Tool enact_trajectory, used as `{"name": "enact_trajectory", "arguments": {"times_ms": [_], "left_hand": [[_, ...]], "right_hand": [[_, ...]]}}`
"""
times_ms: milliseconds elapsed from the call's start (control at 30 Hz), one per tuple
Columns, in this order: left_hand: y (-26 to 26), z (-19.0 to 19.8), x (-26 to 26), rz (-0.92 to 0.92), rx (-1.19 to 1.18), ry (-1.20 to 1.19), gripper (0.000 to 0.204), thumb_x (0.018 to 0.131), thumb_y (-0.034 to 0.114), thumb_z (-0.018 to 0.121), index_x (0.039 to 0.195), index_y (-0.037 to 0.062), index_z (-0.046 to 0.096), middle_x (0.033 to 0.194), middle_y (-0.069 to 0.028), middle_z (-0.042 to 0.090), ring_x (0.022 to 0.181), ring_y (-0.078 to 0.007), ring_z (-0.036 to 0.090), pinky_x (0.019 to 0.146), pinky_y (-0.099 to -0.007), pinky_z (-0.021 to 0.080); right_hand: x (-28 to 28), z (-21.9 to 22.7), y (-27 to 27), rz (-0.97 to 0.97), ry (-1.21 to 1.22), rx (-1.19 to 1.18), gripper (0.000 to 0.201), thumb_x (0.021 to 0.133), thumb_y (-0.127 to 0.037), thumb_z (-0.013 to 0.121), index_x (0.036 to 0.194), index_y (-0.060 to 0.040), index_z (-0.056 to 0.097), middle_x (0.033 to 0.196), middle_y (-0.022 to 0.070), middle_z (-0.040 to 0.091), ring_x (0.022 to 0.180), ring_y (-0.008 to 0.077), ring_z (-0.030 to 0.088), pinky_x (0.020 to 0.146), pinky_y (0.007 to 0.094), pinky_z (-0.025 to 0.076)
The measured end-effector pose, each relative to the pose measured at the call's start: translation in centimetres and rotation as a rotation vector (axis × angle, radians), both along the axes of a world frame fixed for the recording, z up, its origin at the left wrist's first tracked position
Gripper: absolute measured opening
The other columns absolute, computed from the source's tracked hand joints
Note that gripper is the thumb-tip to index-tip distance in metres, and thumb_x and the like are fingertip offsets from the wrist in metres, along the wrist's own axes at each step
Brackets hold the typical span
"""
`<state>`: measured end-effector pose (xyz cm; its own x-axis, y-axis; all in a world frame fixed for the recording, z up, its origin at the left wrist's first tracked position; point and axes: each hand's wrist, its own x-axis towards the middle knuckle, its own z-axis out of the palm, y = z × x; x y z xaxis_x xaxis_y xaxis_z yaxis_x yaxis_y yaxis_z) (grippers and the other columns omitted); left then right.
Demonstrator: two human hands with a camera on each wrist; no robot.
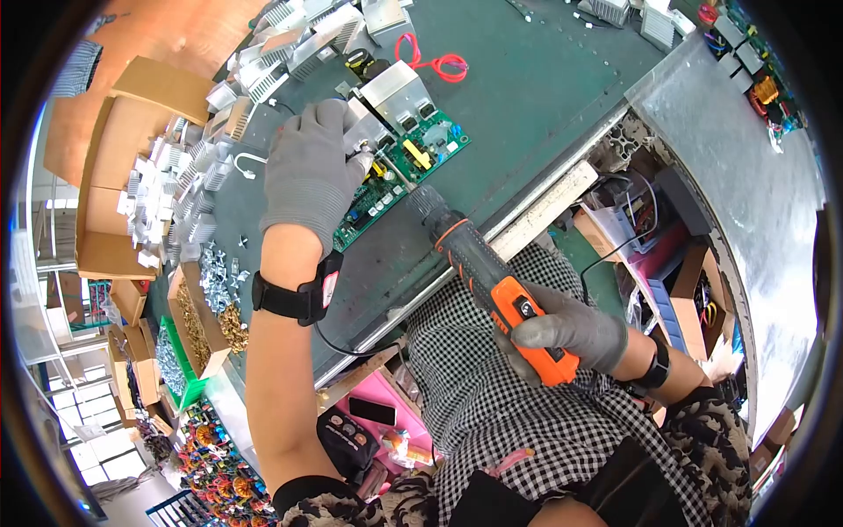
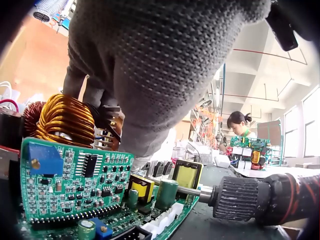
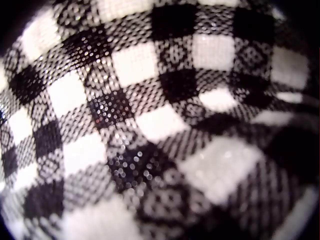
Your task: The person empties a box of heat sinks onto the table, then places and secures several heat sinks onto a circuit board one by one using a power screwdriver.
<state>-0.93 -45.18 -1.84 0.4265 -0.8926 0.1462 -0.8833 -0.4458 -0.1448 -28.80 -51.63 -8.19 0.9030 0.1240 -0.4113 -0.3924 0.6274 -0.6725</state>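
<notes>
A green circuit board (image 1: 450,140) lies on the bench, carrying silver heat sinks (image 1: 397,91), a copper coil (image 2: 67,120) and a small upright board (image 2: 75,182). My gloved left hand (image 1: 309,167) grips it from above at a heat sink, thumb on the near side; the other fingertips are mostly hidden. My gloved right hand (image 1: 575,332) holds an orange and black electric screwdriver (image 1: 479,263) around its rear body. Its metal shaft (image 2: 192,191) reaches in among the board's parts beside the left thumb, the tip hidden. The right wrist view shows only the checked apron (image 3: 160,120).
Loose heat sinks (image 1: 303,44) crowd the far left of the bench, beside a cardboard box (image 1: 97,189) of more. Screws fill a green bin (image 1: 183,362) and a carton (image 1: 189,321). A red cable (image 1: 450,67) lies behind the board. Another person (image 2: 239,124) sits beyond.
</notes>
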Motion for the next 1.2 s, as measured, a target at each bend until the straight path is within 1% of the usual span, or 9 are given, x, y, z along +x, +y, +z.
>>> {"name": "enact_trajectory", "arguments": {"times_ms": [267,533,667,767,967,1067,1100,1167,1200], "left_hand": [[0.0,-0.1,-0.2,0.01,0.04,-0.071,0.047,0.073,0.022,0.073,0.11,0.0048,0.05,0.107,-0.012,0.056,0.101,-0.0311,0.053,0.09,-0.0405,0.043],[0.2,-1.2,0.5,-0.071,-0.063,-0.166,0.044,0.07,0.029,0.077,0.098,0.0123,0.048,0.095,-0.0053,0.057,0.093,-0.0224,0.057,0.088,-0.0362,0.044],[0.0,-0.9,0.2,-0.006,-0.007,-0.109,0.049,0.069,0.023,0.075,0.107,0.0075,0.05,0.1,-0.0087,0.057,0.099,-0.0281,0.054,0.09,-0.0394,0.043],[0.1,-1.0,0.1,0.014,-0.005,-0.109,0.047,0.07,0.022,0.074,0.107,0.0085,0.05,0.101,-0.0093,0.057,0.099,-0.0289,0.055,0.091,-0.0395,0.042],[0.0,-1.2,0.0,0.032,0.003,-0.176,0.044,0.074,0.025,0.07,0.108,0.0099,0.048,0.102,-0.0094,0.057,0.101,-0.0297,0.055,0.092,-0.0405,0.041],[-0.2,-1.2,-0.6,0.053,-0.026,-0.183,0.039,0.076,0.025,0.067,0.106,0.0098,0.048,0.102,-0.0097,0.057,0.101,-0.0291,0.055,0.092,-0.0416,0.042],[-0.3,-1.3,-0.4,0.04,-0.033,-0.156,0.039,0.077,0.025,0.067,0.109,0.0097,0.049,0.106,-0.0093,0.057,0.103,-0.0296,0.055,0.093,-0.0419,0.042],[1.4,-1.2,0.1,0.075,-0.031,-0.161,0.04,0.078,0.024,0.066,0.111,0.0096,0.051,0.109,-0.0089,0.057,0.105,-0.03,0.054,0.093,-0.0423,0.042],[2.6,-1.2,0.2,0.014,-0.247,-0.095,0.037,0.079,0.024,0.065,0.111,0.0102,0.054,0.109,-0.0091,0.058,0.104,-0.0304,0.055,0.091,-0.042,0.043]], "right_hand": [[0.1,0.0,-0.3,0.035,0.021,0.003,0.07,0.066,-0.061,0.072,0.093,-0.0004,0.052,0.065,0.0081,0.06,0.054,0.0151,0.059,0.05,0.027,0.051],[0.6,0.8,0.2,-0.05,0.119,0.028,0.036,0.074,-0.018,0.067,0.098,-0.0018,0.047,0.067,0.0083,0.059,0.055,0.0161,0.059,0.048,0.0287,0.051],[0.4,-0.3,0.1,0.0,0.095,0.01,0.04,0.074,-0.024,0.068,0.101,-0.0022,0.047,0.069,0.0083,0.058,0.055,0.0165,0.059,0.047,0.0288,0.05],[0.2,-1.7,0.1,0.068,-0.021,0.174,0.045,0.077,-0.033,0.07,0.101,-0.0018,0.047,0.074,0.0075,0.058,0.056,0.0146,0.059,0.05,0.0277,0.052],[0.1,-1.8,1.0,-0.088,-0.066,0.356,0.046,0.077,-0.037,0.068,0.1,-0.0012,0.049,0.072,0.0079,0.057,0.056,0.0158,0.058,0.047,0.0278,0.051],[-0.4,-3.1,0.9,-0.063,-0.09,0.393,0.048,0.077,-0.039,0.067,0.101,-0.0012,0.049,0.076,0.0072,0.056,0.058,0.0165,0.057,0.049,0.0289,0.05],[-0.7,-4.3,0.4,0.052,-0.112,0.446,0.051,0.077,-0.042,0.068,0.102,-0.0013,0.049,0.08,0.0076,0.056,0.058,0.0172,0.056,0.05,0.0305,0.05],[-1.0,-1.4,0.6,-0.052,0.013,0.203,0.052,0.074,-0.041,0.07,0.1,-0.0005,0.05,0.078,0.0088,0.057,0.059,0.0183,0.058,0.051,0.0318,0.051],[-1.4,-0.8,0.5,-0.077,0.064,0.061,0.052,0.073,-0.04,0.071,0.1,-0.0005,0.051,0.077,0.0092,0.057,0.059,0.0187,0.059,0.051,0.0326,0.051]]}}
